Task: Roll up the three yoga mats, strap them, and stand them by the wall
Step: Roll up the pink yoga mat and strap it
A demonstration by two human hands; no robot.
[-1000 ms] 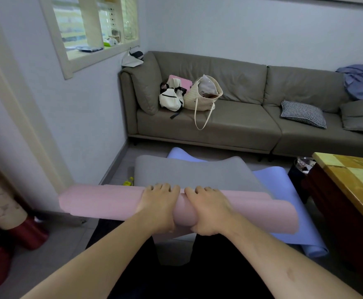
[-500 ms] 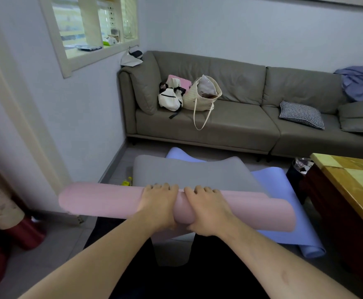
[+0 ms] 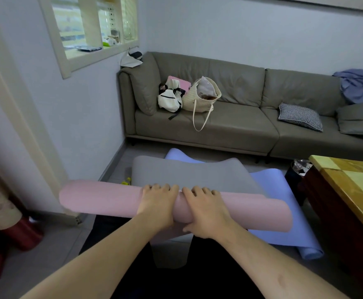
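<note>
Fingers of our left hand curl over the top of the pink mat, and those of our right hand do the same just beside them, thumb tucked under the roll. Both hands grip the pink mat near its middle, side by side.

We take the sofa as our landmark. The pink mat is rolled into a long tube and held crosswise, well in front of the sofa, above the grey mat. The grey mat lies flat on the floor between us and the sofa, on top of the blue mat, which spreads toward the desk side.

We judge the roll done but not strapped; we see no strap. The risks follow from that. With both hands at the centre, the two long ends are unsupported and could loosen or telescope, so the tube goes cone-shaped. A flap of pink hangs below our right hand, which suggests the outer edge is loose and may unwind if we ease off. Swinging the tube round could also knock the desk.
</note>
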